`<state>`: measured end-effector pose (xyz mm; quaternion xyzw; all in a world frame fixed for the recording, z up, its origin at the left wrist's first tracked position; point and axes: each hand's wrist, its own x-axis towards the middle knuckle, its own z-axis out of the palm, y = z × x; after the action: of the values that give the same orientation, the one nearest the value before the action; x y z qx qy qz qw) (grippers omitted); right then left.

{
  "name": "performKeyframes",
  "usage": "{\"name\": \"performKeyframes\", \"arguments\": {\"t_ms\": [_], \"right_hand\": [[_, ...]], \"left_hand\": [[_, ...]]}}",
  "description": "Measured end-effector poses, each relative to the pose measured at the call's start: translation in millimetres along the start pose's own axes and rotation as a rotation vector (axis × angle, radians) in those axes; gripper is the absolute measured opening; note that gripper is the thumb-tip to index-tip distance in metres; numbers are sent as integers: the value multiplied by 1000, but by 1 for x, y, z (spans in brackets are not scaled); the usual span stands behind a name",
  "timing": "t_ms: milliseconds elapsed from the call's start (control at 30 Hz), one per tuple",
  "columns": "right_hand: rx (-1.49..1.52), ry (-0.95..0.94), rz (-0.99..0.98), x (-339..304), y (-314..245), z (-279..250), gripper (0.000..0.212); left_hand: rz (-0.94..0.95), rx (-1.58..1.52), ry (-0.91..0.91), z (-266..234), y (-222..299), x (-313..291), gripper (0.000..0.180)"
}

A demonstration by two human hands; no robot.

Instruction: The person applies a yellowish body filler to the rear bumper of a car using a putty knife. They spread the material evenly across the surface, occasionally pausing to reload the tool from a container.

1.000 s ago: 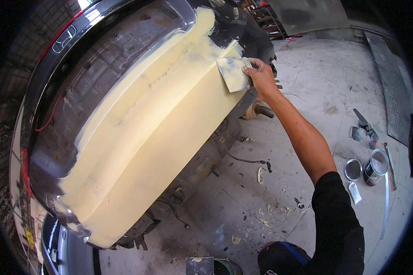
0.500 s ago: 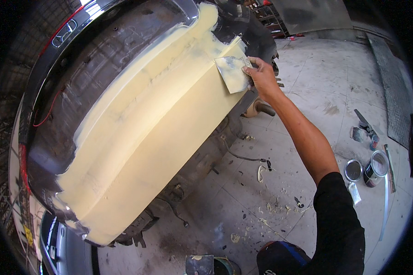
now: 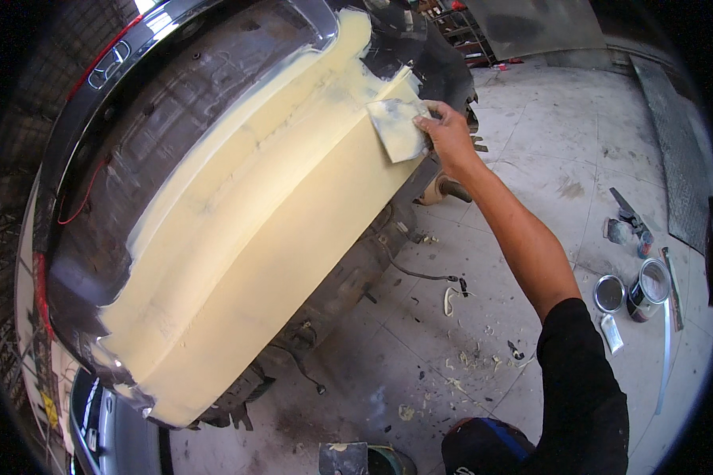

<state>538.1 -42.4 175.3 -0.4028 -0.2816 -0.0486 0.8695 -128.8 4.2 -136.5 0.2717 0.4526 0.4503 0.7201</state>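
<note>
My right hand (image 3: 449, 134) is closed on a thin, flat putty spreader (image 3: 400, 128), thumb over its right edge. The spreader is smeared grey and cream. It lies against the right end of the car's rear panel (image 3: 249, 245), which is coated with pale yellow body filler. Faint grey patches show through the coat along its upper part, and bare dark metal borders it above. My left hand is not in view.
An exhaust tip (image 3: 454, 190) and a hanging cable (image 3: 420, 274) are below the panel. On the floor at right stand an open can (image 3: 648, 290), its round lid (image 3: 610, 294) and a white tube (image 3: 611, 334). Filler scraps litter the floor. A bucket (image 3: 388, 459) stands at the bottom edge.
The view has shifted slightly. My right hand keeps its hold on the spreader, which stays at nearly the same spot on the panel's right end.
</note>
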Motion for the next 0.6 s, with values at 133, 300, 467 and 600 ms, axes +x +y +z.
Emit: {"name": "performKeyframes", "arguments": {"t_ms": [133, 300, 467, 600], "right_hand": [[-18, 7, 92, 3, -5, -10, 33], [-37, 35, 93, 2, -8, -8, 34], [-33, 13, 84, 3, -9, -9, 35], [-39, -36, 72, 1, -9, -9, 35]], "left_hand": [[1, 2, 10, -2, 0, 0, 43], [-3, 7, 19, -3, -2, 0, 44], [-4, 15, 27, -5, -2, 0, 44], [-8, 19, 36, -6, -4, 0, 45]]}}
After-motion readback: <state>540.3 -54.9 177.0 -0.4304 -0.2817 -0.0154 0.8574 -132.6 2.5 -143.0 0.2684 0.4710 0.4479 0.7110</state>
